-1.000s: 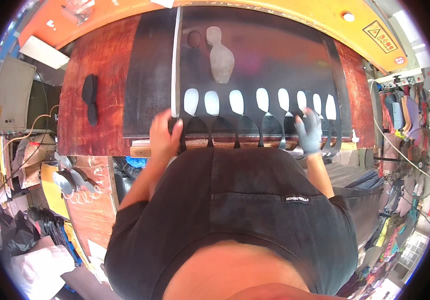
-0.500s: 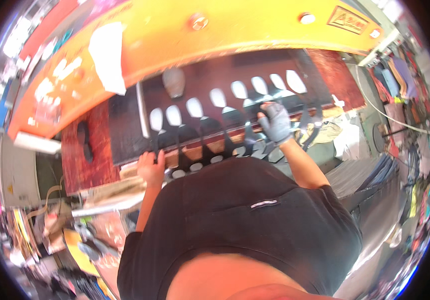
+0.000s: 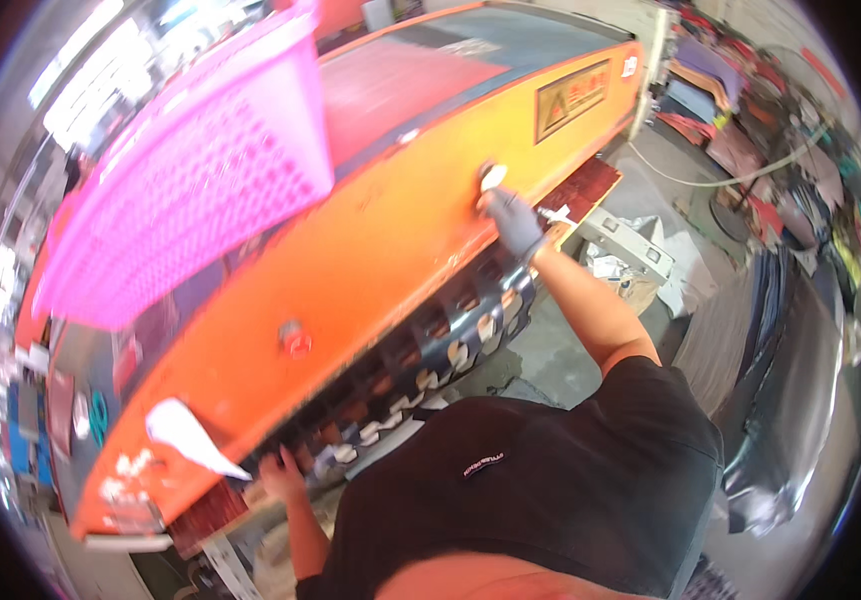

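Left hand (image 3: 281,477) — blurred, grip unclear

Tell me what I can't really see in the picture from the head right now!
In the head view:
- Inside the pink perforated plastic basket: its own wall hides it.
- The far part of the shiny black sheet with cut-out holes: the long orange machine beam covers it.
- Whether the grey-gloved right hand presses the round white button: too small.
- What the bare left hand's fingertips touch: blurred.
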Available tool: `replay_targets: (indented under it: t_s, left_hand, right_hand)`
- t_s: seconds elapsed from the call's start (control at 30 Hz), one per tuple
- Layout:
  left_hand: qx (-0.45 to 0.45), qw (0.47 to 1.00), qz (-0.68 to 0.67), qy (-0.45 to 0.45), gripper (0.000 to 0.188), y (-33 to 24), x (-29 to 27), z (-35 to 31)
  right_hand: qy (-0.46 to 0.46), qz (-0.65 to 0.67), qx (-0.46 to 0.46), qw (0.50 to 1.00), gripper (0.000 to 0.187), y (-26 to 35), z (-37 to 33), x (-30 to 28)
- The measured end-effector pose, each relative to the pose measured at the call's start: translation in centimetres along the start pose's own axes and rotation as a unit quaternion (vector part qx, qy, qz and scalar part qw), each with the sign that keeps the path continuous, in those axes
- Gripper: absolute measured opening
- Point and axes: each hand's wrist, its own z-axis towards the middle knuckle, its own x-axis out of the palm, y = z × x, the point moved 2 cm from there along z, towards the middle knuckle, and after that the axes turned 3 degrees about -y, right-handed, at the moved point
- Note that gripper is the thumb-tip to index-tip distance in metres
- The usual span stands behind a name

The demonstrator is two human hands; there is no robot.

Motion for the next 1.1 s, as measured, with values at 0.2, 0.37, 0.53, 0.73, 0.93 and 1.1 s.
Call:
replay_targets:
  t_s: [0.2, 0.37, 0.53, 0.73, 0.93, 1.1]
  left_hand:
    - [-0.035, 0.999, 0.001, 0.021, 0.036, 1.3, -0.5, -0.1]
    - [-0.076, 0.997, -0.002, 0.024, 0.038, 1.6, -0.3, 0.1]
    - [-0.085, 0.995, -0.005, 0.047, 0.041, 2.1, 0.1, 0.4]
    - [-0.024, 0.995, -0.039, 0.086, 0.040, 1.6, -0.1, 1.0]
    - [-0.008, 0.998, 0.036, 0.059, 0.035, 0.0, -5.2, -0.1]
    - [-0.039, 0.999, -0.011, 0.034, 0.038, -1.6, -9.4, 3.0]
  right_hand:
    - [0.009, -0.421, 0.008, 0.907, 0.023, -4.4, -5.9, -3.0]
    - [0.113, -0.525, -0.009, 0.843, 0.031, -6.9, -6.8, -3.1]
    - [0.151, -0.536, 0.009, 0.831, 0.042, -6.9, -6.4, -3.4]
    - [0.191, -0.585, 0.007, 0.788, 0.045, -7.2, -6.0, -3.7]
    - [0.178, -0.563, -0.060, 0.805, 0.045, -5.5, -7.8, -5.0]
    - [0.139, -0.478, 0.007, 0.867, 0.036, -2.7, -8.3, -5.5]
